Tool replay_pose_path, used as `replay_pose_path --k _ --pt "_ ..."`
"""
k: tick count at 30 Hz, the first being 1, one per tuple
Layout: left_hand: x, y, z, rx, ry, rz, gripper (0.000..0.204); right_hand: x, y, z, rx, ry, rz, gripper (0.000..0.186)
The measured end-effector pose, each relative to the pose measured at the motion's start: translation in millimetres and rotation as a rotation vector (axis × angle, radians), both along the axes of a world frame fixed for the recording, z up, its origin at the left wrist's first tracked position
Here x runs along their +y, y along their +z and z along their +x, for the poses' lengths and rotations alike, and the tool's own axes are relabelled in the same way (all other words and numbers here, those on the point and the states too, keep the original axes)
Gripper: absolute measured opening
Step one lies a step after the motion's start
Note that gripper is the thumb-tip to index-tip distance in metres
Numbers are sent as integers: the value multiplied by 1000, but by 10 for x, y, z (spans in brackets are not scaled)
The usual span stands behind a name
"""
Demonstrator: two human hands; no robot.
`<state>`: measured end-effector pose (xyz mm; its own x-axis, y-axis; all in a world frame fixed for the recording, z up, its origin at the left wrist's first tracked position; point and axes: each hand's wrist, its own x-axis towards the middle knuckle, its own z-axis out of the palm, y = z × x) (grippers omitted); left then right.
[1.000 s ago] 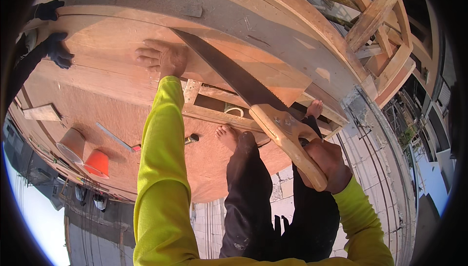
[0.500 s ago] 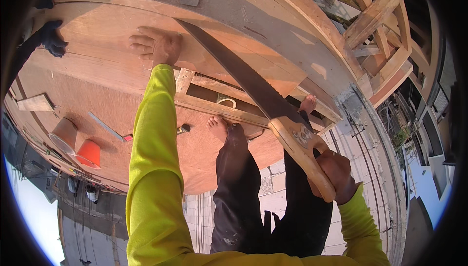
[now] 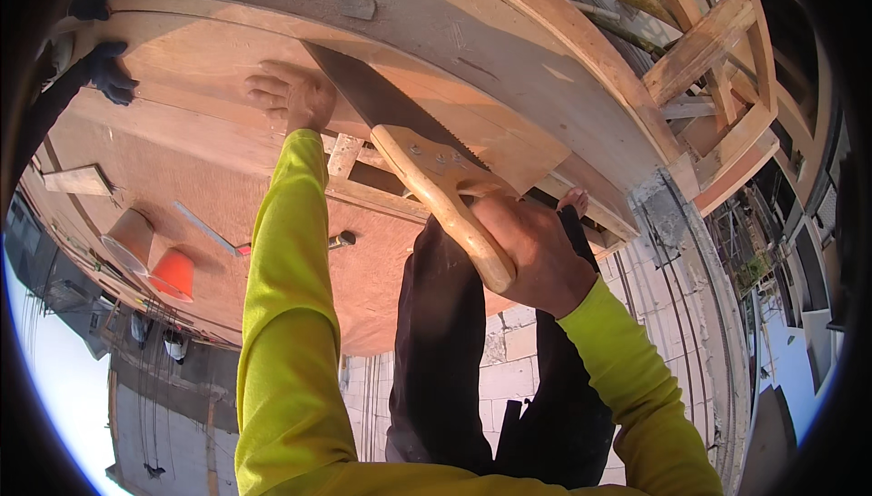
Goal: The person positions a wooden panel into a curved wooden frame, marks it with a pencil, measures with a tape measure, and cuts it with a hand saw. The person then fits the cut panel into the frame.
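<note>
My right hand (image 3: pixel 536 251) is wrapped round the wooden handle of a handsaw (image 3: pixel 450 189). The saw's dark toothed blade slants up and left across a plywood sheet (image 3: pixel 200 55), its tip on the wood beside my left hand (image 3: pixel 292 96). That left hand lies flat on the sheet with its fingers spread, pressing down and holding nothing. At the far left, another person's dark-gloved hands (image 3: pixel 111 74) are at the end of the same sheet. Under the sheet shows part of a wooden frame (image 3: pixel 343 155).
A grey bucket (image 3: pixel 129 237) and an orange bucket (image 3: pixel 173 273) lie to the left on the plywood deck (image 3: pixel 300 305), near a metal square (image 3: pixel 207 226) and a tape measure (image 3: pixel 341 239). Timber framing (image 3: pixel 704 46) rises at the right. A block wall (image 3: pixel 522 342) drops below my legs.
My right hand has pushed the saw up and left, so its handle now covers part of the frame. My left hand stays on the sheet.
</note>
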<state>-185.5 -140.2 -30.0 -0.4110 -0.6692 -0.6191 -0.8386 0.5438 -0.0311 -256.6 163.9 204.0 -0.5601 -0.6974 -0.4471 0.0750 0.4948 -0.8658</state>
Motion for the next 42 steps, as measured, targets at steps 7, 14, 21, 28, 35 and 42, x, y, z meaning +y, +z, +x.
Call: replay_pose_path --k 7,14,21,28,35,42 --pt "-88 -339 246 -188 -79 -83 118 280 306 -42 -7 107 83 20" --pt "-94 -270 201 -288 -162 -110 109 -22 42 73 14 4 61 22" --pt "13 35 9 -114 18 47 122 617 500 137 -14 44 142 18" --pt "-8 53 -119 -129 132 55 122 86 -170 225 46 0 36 25" --pt "-29 -16 54 -98 27 12 123 697 249 202 97 71 39 16" --pt "-195 -313 79 191 -47 -24 121 567 103 349 46 -20 59 16"
